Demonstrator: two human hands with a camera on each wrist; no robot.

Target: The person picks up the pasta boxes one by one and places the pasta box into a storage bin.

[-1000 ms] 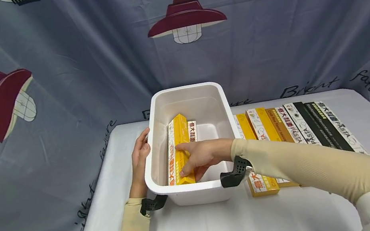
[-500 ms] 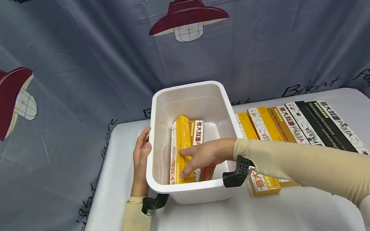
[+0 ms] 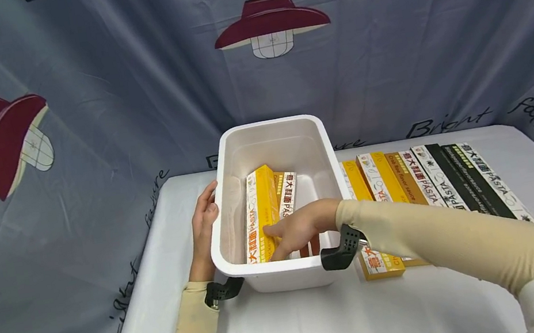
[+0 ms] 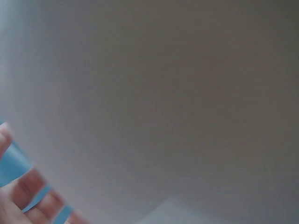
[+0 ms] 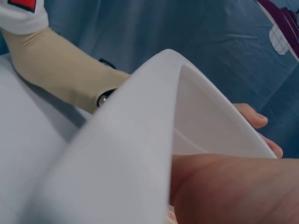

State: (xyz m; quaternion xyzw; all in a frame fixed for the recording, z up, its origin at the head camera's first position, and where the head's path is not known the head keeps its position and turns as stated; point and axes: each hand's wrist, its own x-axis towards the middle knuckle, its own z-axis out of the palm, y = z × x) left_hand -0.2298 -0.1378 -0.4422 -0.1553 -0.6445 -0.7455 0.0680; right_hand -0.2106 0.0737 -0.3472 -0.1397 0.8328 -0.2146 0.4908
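Note:
A white plastic bin (image 3: 293,282) stands on the table, holding two long pasta boxes. A yellow-and-white pasta box (image 3: 264,190) lies along its left wall. Close beside it on the right is an orange-brown-and-white pasta box (image 3: 286,192), slightly slanted. My right hand (image 3: 300,228) reaches inside, thumb and fingers around the near end of the slanted box; its fingertips are partly hidden. Against the bin's left outer wall, my left hand (image 3: 200,232) rests with extended fingers. In the left wrist view, the bin wall (image 4: 154,112) covers most of the picture beside my fingers (image 4: 44,205).
More pasta boxes lie side by side at the bin's right: yellow ones (image 3: 357,181), a brown one (image 3: 404,180) and black-and-white ones (image 3: 478,174). My right forearm (image 3: 430,234) crosses above them. A grey-blue curtain (image 3: 128,83) hangs behind the white table (image 3: 355,327).
My right hand has shifted slightly right, away from the yellow box. The orange-brown box has moved right and slanted, showing more of its face. My left hand stays against the bin.

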